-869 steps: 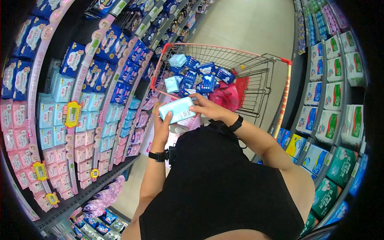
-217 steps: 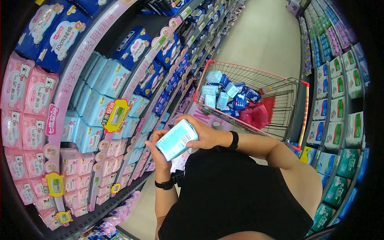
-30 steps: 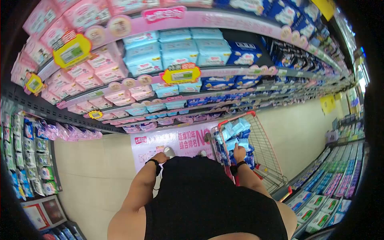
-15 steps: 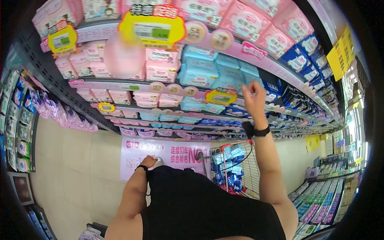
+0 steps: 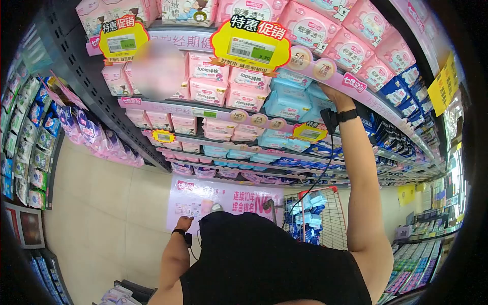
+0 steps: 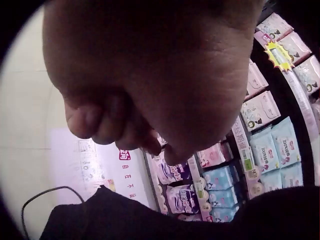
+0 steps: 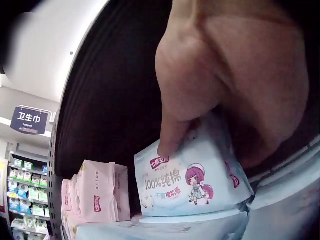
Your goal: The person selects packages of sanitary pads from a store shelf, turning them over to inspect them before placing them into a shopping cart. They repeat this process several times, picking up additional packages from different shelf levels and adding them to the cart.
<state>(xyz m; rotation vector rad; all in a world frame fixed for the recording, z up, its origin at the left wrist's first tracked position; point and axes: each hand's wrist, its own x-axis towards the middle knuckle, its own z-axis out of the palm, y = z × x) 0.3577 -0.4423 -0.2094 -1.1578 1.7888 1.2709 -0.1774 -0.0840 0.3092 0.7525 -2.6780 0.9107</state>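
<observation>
My right hand (image 5: 336,96) reaches into the shelf among light-blue packs of sanitary pads. In the right wrist view, that hand (image 7: 225,75) grips one light-blue pack (image 7: 185,172) from above, thumb pressed on its printed front. The other fingers are mostly hidden behind the pack, which sits on top of more blue packs. Low by my left side hangs my left hand (image 5: 184,222), its fingers loosely curled around nothing. The left wrist view shows this hand (image 6: 160,75) close up, over the floor and lower shelves.
A wire shopping cart (image 5: 333,189) with light-blue and dark-blue packs stands to the right, against the shelf. Pink packs (image 5: 246,96) fill the shelf left of the blue ones. Yellow price signs (image 5: 251,47) jut from the shelf edges. A pink-white floor sticker (image 5: 195,203) lies before my feet.
Earlier both hands held a light-blue pack; the cart now holds more of these. In the last second my right hand rose from the cart into the shelf and took hold of a pack.
</observation>
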